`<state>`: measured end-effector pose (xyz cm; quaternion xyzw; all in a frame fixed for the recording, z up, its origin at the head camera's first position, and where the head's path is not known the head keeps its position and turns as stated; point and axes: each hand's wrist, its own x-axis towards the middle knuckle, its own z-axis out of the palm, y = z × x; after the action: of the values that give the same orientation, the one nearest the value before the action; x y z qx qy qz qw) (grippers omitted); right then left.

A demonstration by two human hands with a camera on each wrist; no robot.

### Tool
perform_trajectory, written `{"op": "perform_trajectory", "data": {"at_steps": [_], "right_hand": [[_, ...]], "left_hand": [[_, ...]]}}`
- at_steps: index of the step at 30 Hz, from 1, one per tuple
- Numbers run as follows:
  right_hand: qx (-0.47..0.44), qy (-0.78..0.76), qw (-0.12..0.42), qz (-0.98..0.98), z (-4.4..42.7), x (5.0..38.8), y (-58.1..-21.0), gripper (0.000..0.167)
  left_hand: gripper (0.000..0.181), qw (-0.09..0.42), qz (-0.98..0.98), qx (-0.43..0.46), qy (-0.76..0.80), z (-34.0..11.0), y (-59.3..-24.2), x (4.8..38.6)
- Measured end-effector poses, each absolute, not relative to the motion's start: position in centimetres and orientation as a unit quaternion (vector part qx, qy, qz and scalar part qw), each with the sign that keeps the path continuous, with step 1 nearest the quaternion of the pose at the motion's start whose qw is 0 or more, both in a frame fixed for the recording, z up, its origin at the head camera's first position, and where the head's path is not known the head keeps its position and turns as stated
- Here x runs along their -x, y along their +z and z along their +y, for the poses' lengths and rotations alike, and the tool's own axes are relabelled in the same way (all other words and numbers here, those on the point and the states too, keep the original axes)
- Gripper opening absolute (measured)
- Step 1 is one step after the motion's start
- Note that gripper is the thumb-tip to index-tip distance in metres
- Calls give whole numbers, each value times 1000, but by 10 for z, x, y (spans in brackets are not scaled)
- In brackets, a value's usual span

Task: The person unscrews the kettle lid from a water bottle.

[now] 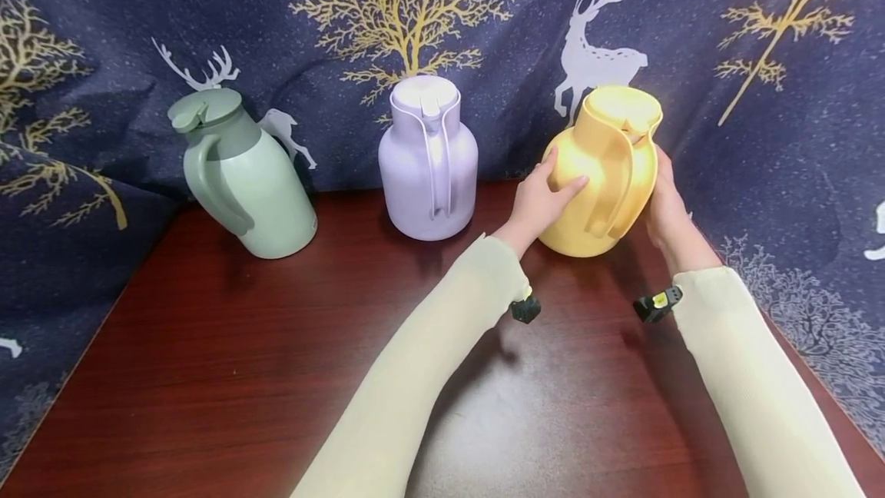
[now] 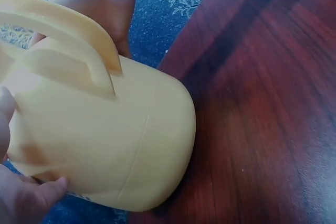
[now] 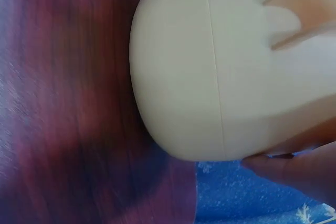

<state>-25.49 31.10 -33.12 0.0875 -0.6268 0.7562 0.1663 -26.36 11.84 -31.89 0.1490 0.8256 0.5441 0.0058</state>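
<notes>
- Far left, on the dark red table (image 1: 242, 352), here's the green jug (image 1: 266, 190), handle to its left, a mark by its base too small to read; only the head view catches it.
- Next along, the lilac jug (image 1: 408, 167), upright, handle facing us, another head-view exclusive.
- Then the left hand (image 1: 538, 202), thumb and forefinger spread wide, holding the yellow jug's left side.
- And there's the yellow jug (image 1: 577, 210), right rear of the table! The head view gives its lid; the left wrist view adds dark marks low down, illegible; the right wrist view picks out a thin seam (image 3: 215, 66).
- Far right, the right hand (image 1: 669, 210) clasps its other side, fingers mostly hidden; a black device (image 1: 657, 303) with a yellow patch sits at that wrist.
</notes>
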Motion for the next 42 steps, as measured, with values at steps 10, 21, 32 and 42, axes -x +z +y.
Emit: {"op": "perform_trajectory", "data": {"at_steps": [10,21,32,42], "right_hand": [[-84,734,198,-644,290,232,-333,27],[-52,718,138,-680,280,200,-336,39],[-27,680,60,-730,271,165,-337,58],[-85,677,23,-730,260,147,-340,56]], "left_hand": [[74,-41,812,-138,565,103,-324,241],[76,-62,816,-140,558,70,-329,214],[72,-75,791,-142,591,42,-336,183],[72,-67,784,-131,603,13,-337,166]]}}
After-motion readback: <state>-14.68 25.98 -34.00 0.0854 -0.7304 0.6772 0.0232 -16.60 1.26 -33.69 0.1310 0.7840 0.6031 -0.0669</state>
